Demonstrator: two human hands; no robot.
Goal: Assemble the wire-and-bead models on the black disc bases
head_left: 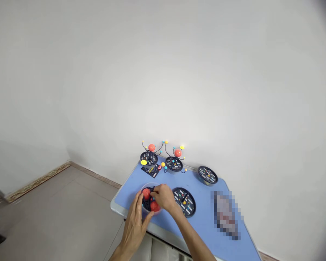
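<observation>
My left hand (135, 219) curves around the near left side of a clear round bowl (147, 184), with fingers on its rim and thumb along the front. Inside lie two red balls (154, 206), curved black rods and small coloured beads. My right hand (164, 196) reaches over the bowl's right side, its fingertips pinched together among these parts. Whatever is between those fingertips is too small to make out. Just right of the bowl, partly behind my right wrist, a black printed disc (189, 207) with a short central post lies on the blue table (203, 228).
Two assembled solar system models (149, 158) (174, 164) stand at the table's back, with a dark printed card (153, 172) in front of the left one. A black-topped bowl (208, 175) sits at the back right. Nearer is a pixelated patch (226, 216). A wall (163, 90) rises behind.
</observation>
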